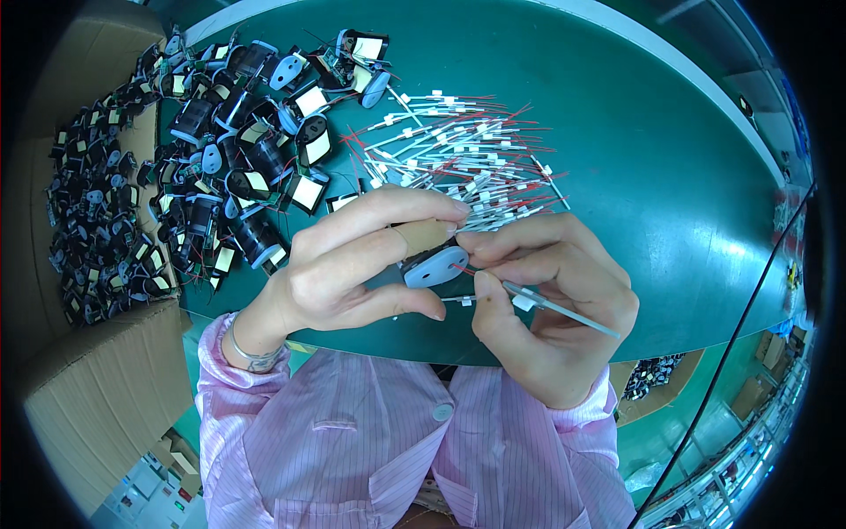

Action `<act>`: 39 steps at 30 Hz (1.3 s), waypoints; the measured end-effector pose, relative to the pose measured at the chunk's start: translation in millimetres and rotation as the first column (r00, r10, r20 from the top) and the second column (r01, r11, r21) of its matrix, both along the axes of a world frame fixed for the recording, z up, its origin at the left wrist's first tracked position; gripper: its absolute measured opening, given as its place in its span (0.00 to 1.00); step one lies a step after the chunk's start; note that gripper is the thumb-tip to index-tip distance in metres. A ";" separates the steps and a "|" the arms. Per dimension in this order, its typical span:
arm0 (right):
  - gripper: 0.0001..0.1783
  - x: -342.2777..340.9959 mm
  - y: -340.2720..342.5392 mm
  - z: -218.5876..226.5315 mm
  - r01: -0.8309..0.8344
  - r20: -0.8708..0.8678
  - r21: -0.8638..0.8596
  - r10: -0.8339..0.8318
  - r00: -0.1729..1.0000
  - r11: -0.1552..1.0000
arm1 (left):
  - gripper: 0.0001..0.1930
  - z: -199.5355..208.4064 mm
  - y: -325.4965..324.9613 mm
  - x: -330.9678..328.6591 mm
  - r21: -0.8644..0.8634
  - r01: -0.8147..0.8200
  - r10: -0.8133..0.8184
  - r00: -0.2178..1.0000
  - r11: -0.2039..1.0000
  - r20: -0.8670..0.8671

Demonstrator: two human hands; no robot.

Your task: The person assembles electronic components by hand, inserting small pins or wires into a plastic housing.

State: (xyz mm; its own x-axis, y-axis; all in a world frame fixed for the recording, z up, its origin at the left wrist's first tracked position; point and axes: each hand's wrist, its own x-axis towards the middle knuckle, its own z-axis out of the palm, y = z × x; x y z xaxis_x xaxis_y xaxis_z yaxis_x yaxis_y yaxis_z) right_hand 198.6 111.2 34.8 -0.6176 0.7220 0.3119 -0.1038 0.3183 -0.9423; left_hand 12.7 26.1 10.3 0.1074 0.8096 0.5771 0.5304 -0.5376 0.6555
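Observation:
My left hand [339, 264] is closed round a small black device with a grey oval end cap [434, 268]. Two holes show in the cap, which faces my right hand. A bandage wraps one left finger. Between the thumb and fingers of my right hand [551, 304] is a thin white cable [575, 316] with a white tag. Its red wire end [462, 268] meets one hole of the cap; how deep it goes I cannot tell. Another tagged white cable [458, 300] lies on the table below, partly hidden by my hands.
Many tagged white cables with red ends [467, 145] lie in a pile beyond my hands. At the left, similar black devices [251, 150] are heaped on the green table [652, 176], beside a cardboard box [97, 397] full of more. Another box [679, 383] stands below at the right.

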 end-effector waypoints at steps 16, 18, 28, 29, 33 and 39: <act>0.09 -1.9 -2.6 -2.7 0.001 -0.024 0.075 0.000 1.000 0.997 | 0.31 2.1 -1.2 0.3 0.009 -0.012 0.012 1.000 1.000 0.000; 0.10 -2.5 -4.5 -3.7 0.031 -0.056 0.089 -0.026 0.998 0.996 | 0.31 2.6 -0.8 0.9 0.001 -0.020 0.020 1.000 1.000 0.002; 0.12 -3.5 -6.0 -4.5 0.042 -0.091 0.129 -0.030 0.995 0.991 | 0.32 -0.2 -1.6 1.2 0.000 -0.019 0.019 1.000 1.000 0.019; 0.12 -3.4 -6.5 -4.6 0.056 -0.090 0.140 -0.044 0.995 0.989 | 0.32 -0.2 -1.5 1.4 -0.001 -0.023 0.023 1.000 1.000 0.015; 0.12 -3.9 -8.4 -4.5 0.084 -0.091 0.131 -0.072 0.993 0.988 | 0.32 1.1 -2.4 3.9 -0.005 -0.040 0.040 0.999 0.999 0.005; 0.11 -4.2 -9.5 -5.8 0.099 -0.101 0.140 -0.085 0.991 0.985 | 0.31 0.0 -3.6 7.0 0.025 -0.069 0.069 0.998 0.997 -0.006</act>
